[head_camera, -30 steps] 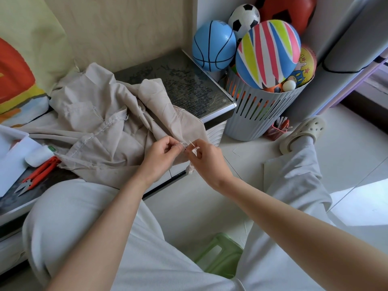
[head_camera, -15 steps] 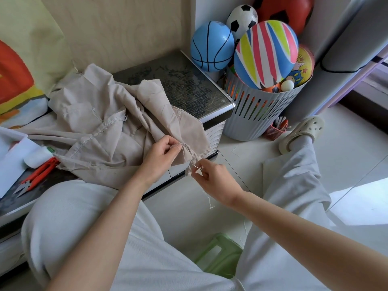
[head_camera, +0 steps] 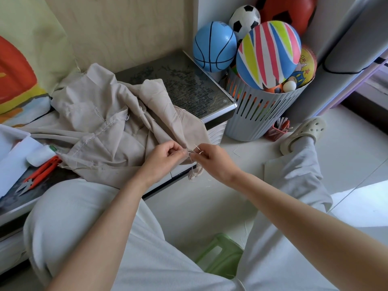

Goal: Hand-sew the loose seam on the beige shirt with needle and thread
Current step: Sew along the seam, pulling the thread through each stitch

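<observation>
The orange thread snips (head_camera: 39, 175) lie near the desk's (head_camera: 189, 89) front-left edge, well apart from the work. I judge that reaching for them would mean letting go of the cloth.

The beige shirt (head_camera: 109, 131) is heaped across the middle of the desk, and its seam end hangs off the front edge, unsupported. My left hand (head_camera: 161, 158) pinches that frayed seam between thumb and curled fingers, just beside the needle (head_camera: 196, 148). With the fingertips that close, a hard push could prick them. The cloth is also bunched, so a stitch might catch a layer it shouldn't.

My right hand (head_camera: 214, 162) pinches the needle at the seam. I cannot tell which end is the point. The thread is too fine to follow from here, and my worry is that it snags in the loose fray below the hands or knots on a fast pull. The weight of the heap could also drag the seam out of the pinch.
</observation>
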Demonstrator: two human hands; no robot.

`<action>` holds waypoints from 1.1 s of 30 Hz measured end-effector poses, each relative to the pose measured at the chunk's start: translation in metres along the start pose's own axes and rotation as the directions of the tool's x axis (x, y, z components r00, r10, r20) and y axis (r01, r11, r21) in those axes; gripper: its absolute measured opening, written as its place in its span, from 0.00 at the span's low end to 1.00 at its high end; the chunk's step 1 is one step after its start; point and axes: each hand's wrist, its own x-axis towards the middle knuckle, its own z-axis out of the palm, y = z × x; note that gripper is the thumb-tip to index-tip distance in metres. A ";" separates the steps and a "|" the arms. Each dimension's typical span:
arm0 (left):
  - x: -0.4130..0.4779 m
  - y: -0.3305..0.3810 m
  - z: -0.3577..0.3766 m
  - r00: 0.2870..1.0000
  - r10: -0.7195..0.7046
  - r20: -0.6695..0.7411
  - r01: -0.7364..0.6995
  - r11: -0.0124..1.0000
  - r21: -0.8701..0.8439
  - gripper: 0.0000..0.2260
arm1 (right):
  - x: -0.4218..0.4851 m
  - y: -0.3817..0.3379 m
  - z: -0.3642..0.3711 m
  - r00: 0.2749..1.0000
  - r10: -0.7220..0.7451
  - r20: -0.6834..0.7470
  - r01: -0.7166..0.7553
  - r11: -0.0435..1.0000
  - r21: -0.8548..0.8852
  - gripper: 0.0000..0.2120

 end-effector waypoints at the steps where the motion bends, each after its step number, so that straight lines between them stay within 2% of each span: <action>1: 0.001 -0.002 -0.001 1.000 -0.007 -0.001 0.007 1.000 0.027 0.12 | 0.000 0.001 -0.001 1.000 0.001 0.003 -0.001 1.000 -0.023 0.10; 4: 0.002 -0.004 0.000 1.000 -0.002 0.004 0.002 0.999 0.052 0.15 | 0.001 0.003 -0.004 1.000 0.021 0.001 -0.021 0.997 -0.070 0.09; 10: 0.004 -0.008 0.001 0.999 0.033 -0.024 -0.031 0.996 0.088 0.03 | 0.005 0.008 0.001 0.997 0.072 -0.032 -0.074 0.996 -0.059 0.09; 13: 0.005 -0.009 0.001 0.998 0.018 -0.059 -0.013 0.996 0.089 0.04 | 0.006 0.009 0.005 0.994 0.093 -0.056 -0.095 0.995 -0.038 0.10; 19: 0.004 -0.012 0.001 0.988 -0.004 -0.153 0.034 0.980 0.194 0.04 | 0.008 0.008 0.004 0.989 0.135 -0.055 -0.137 0.989 -0.048 0.10; 22: 0.004 -0.009 0.003 0.986 0.011 -0.169 0.017 0.986 0.163 0.04 | 0.007 0.006 0.004 0.988 0.145 -0.047 -0.146 0.989 -0.016 0.10; 28: 0.004 -0.011 0.003 0.986 0.006 -0.168 0.012 0.994 0.105 0.07 | 0.011 0.006 0.004 0.984 0.176 -0.021 -0.177 0.982 -0.059 0.10; 33: 0.002 -0.004 0.004 0.987 -0.011 -0.159 0.008 1.000 -0.020 0.09 | 0.004 -0.003 0.002 0.990 0.140 0.002 -0.139 0.987 -0.078 0.08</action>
